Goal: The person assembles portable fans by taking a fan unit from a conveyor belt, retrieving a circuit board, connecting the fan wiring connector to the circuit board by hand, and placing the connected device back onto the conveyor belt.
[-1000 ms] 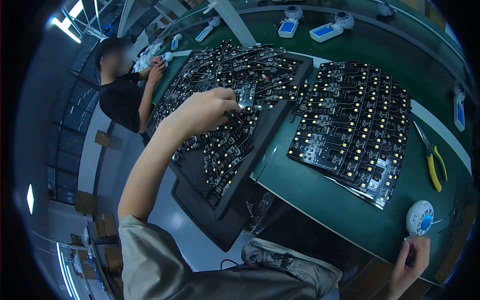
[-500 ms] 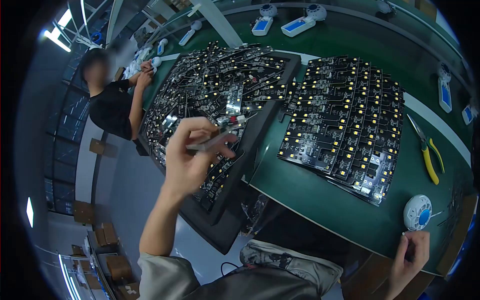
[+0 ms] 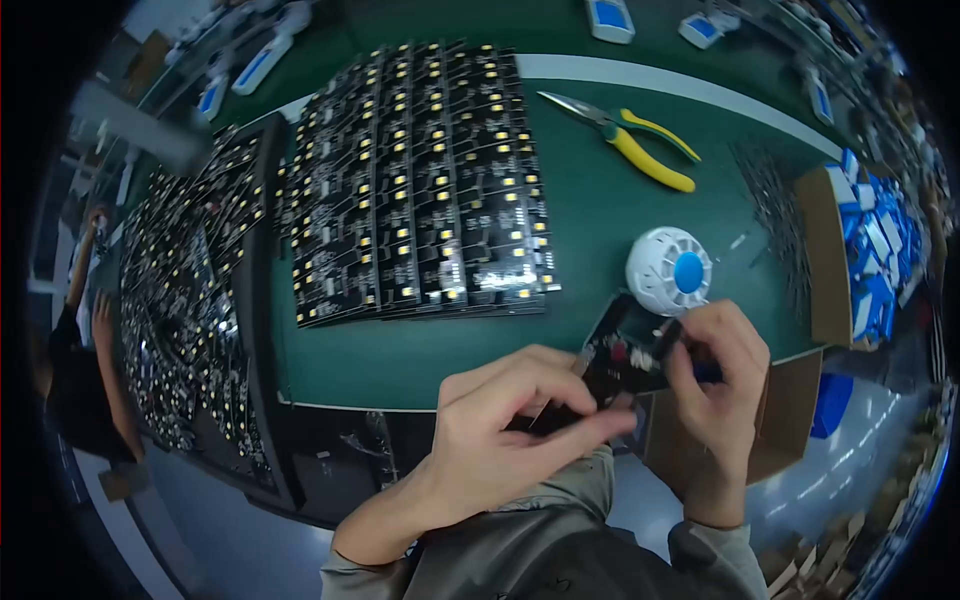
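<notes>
In the head view, my left hand (image 3: 510, 410) is closed around one end of a small black circuit board (image 3: 622, 360), which carries a red and a white part. The thumb and fingers of my right hand (image 3: 722, 375) pinch at the board's other end; whether they also hold a smaller part is hidden. Just beyond the board, a round white device with a blue centre (image 3: 668, 270) rests on the green table. Yellow-handled needle-nose pliers (image 3: 630, 145) lie farther back, jaws pointing left.
Stacked LED boards (image 3: 420, 190) stand left of centre. Loose boards (image 3: 190, 290) fill a dark tray (image 3: 265, 230) farther left. Thin leads (image 3: 775, 220) lie at right beside a cardboard box (image 3: 825, 260) of blue-and-white pieces. Another person (image 3: 85, 370) is at far left.
The view has swung right. My left hand, earlier over the loose boards with a board in it, is now in front of me beside my right hand, which has come to that board.
</notes>
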The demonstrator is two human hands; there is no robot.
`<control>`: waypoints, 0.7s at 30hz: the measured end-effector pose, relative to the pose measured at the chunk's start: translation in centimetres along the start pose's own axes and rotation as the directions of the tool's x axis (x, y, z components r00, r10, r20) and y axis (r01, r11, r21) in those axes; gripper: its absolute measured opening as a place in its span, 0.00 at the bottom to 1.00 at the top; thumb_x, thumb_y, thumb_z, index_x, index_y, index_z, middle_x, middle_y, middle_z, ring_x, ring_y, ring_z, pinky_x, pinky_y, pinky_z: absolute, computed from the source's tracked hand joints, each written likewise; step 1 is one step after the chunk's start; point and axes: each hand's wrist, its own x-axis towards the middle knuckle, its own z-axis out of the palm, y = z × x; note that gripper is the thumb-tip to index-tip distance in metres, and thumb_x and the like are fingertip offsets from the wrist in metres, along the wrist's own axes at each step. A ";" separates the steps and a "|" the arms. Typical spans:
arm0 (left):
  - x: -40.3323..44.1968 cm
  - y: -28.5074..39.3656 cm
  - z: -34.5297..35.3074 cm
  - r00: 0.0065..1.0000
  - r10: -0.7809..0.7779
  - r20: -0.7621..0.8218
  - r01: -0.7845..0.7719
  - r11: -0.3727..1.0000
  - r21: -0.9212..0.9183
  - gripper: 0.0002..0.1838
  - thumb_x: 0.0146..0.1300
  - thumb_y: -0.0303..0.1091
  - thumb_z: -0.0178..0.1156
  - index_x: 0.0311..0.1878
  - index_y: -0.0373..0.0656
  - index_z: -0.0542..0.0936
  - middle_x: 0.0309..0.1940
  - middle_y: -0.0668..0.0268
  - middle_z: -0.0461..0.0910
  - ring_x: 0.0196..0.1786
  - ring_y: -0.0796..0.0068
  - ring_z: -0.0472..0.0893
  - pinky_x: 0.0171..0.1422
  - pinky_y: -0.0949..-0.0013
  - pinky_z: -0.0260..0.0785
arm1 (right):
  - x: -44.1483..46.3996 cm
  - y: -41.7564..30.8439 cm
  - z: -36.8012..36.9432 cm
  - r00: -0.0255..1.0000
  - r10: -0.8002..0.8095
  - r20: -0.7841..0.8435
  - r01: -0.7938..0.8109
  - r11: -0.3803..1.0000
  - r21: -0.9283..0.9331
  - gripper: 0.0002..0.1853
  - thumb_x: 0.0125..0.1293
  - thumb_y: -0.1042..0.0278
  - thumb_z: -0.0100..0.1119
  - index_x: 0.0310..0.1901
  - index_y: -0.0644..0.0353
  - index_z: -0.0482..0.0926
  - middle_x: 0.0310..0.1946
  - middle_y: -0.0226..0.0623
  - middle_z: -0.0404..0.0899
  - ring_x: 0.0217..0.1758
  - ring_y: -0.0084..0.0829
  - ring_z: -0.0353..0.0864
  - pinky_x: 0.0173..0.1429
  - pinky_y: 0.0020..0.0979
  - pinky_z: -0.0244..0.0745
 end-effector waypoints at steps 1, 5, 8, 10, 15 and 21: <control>-0.3 -0.6 1.6 0.993 -0.096 -0.073 0.094 0.995 -0.026 0.27 0.53 0.23 0.78 0.53 0.34 0.75 0.36 0.59 0.84 0.40 0.81 0.84 0.41 0.78 0.77 | -0.1 -0.2 0.0 1.000 0.018 -0.014 -0.018 1.000 0.002 0.10 0.51 0.86 0.67 0.34 0.63 0.81 0.30 0.38 0.81 0.31 0.36 0.80 0.36 0.32 0.73; 1.6 -0.4 3.4 0.968 -0.237 0.078 0.241 0.969 -0.045 0.47 0.57 0.11 0.67 0.73 0.40 0.49 0.56 0.53 0.73 0.49 0.70 0.83 0.54 0.69 0.81 | -1.5 -0.4 -0.3 0.959 0.243 -0.145 -0.244 0.970 0.013 0.10 0.52 0.85 0.69 0.35 0.63 0.82 0.31 0.37 0.81 0.30 0.34 0.80 0.32 0.29 0.72; 2.0 -1.5 4.0 0.959 -0.273 0.073 0.275 0.961 -0.019 0.48 0.59 0.11 0.64 0.76 0.41 0.47 0.55 0.55 0.75 0.50 0.71 0.82 0.53 0.68 0.80 | -1.7 -0.2 -0.5 0.962 0.228 -0.149 -0.226 0.974 0.027 0.09 0.53 0.84 0.69 0.36 0.62 0.83 0.32 0.36 0.82 0.29 0.33 0.81 0.31 0.27 0.72; 2.3 -1.9 4.2 0.952 -0.302 0.046 0.294 0.948 0.123 0.35 0.61 0.13 0.64 0.70 0.35 0.62 0.49 0.59 0.77 0.45 0.76 0.82 0.47 0.73 0.79 | -1.7 0.2 -0.1 0.968 0.175 -0.179 -0.173 0.985 0.024 0.08 0.55 0.83 0.69 0.36 0.62 0.83 0.32 0.34 0.81 0.26 0.25 0.75 0.28 0.24 0.66; 3.0 -2.4 4.9 1.000 0.013 0.003 -0.013 0.925 0.380 0.11 0.58 0.23 0.70 0.42 0.33 0.81 0.30 0.60 0.76 0.25 0.69 0.78 0.27 0.70 0.69 | -1.8 0.6 0.0 0.971 0.100 -0.218 -0.101 0.995 0.008 0.08 0.56 0.81 0.70 0.38 0.61 0.85 0.32 0.31 0.81 0.23 0.16 0.70 0.25 0.20 0.61; 3.4 -2.4 5.1 0.980 0.163 0.117 -0.200 0.791 0.579 0.11 0.58 0.23 0.69 0.43 0.34 0.81 0.33 0.60 0.76 0.25 0.62 0.79 0.27 0.63 0.72 | -1.8 0.4 0.0 0.977 0.087 -0.196 -0.097 0.995 -0.040 0.09 0.53 0.80 0.72 0.36 0.61 0.84 0.31 0.35 0.80 0.30 0.35 0.81 0.31 0.31 0.75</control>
